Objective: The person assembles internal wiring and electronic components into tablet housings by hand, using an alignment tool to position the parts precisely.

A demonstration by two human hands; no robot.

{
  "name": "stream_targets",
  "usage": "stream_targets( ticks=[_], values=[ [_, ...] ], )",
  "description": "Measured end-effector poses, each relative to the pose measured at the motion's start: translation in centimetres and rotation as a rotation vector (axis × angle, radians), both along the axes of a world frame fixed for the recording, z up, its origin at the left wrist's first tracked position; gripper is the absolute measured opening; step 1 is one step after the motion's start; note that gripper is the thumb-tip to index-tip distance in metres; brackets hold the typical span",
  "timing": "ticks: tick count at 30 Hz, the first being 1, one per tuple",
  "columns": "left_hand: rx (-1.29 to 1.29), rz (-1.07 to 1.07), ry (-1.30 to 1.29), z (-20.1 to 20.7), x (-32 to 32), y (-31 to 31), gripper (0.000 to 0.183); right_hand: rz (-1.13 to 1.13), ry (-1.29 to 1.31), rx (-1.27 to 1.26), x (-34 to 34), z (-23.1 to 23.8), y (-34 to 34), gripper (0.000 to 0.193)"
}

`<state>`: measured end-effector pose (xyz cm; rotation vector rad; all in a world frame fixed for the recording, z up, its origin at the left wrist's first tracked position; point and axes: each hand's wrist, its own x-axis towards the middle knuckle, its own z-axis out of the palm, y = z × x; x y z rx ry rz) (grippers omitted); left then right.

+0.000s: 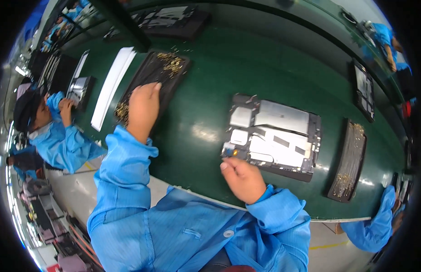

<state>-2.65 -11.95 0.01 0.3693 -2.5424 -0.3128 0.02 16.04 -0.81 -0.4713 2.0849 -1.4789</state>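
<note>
My left hand (pixel 145 109) is over a dark tray (pixel 144 70) that holds small brass-coloured pieces (pixel 170 64) at its far and near ends. Its fingers curl down toward the tray; whatever they hold, if anything, is hidden. At the near left corner of an opened flat electronic device (pixel 283 118), with silver plates and a black frame, is my right hand (pixel 246 181). Thumb and forefinger are pinched together beside a small board with a round golden spot (pixel 235 153). Anything between those fingertips is too small to make out.
A long tray (pixel 350 161) of small metal pieces lies right of the device. White strips (pixel 113 88) lie left of the dark tray. Loose brass pieces are scattered past its far end. A green post (pixel 122 22) rises behind. Co-workers in blue sit at left (pixel 67 140) and right (pixel 371 226).
</note>
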Motion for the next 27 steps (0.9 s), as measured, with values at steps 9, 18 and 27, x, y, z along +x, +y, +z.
stream_targets(
  ticks=[9,18,27],
  values=[
    [0.002,-0.074,-0.037,1.5,0.8,3.1,0.021,-0.190,-0.424,-0.132,-1.3,-0.3,-2.2,0.031],
    [-0.148,-0.566,0.113,4.2,4.1,8.6,0.023,-0.236,-0.289,-0.330,-2.7,4.4,-0.5,0.033],
    [0.063,-0.825,-0.144,1.7,5.6,13.6,0.019,-0.123,-0.510,-0.134,-0.4,2.1,3.8,0.021]
  ],
)
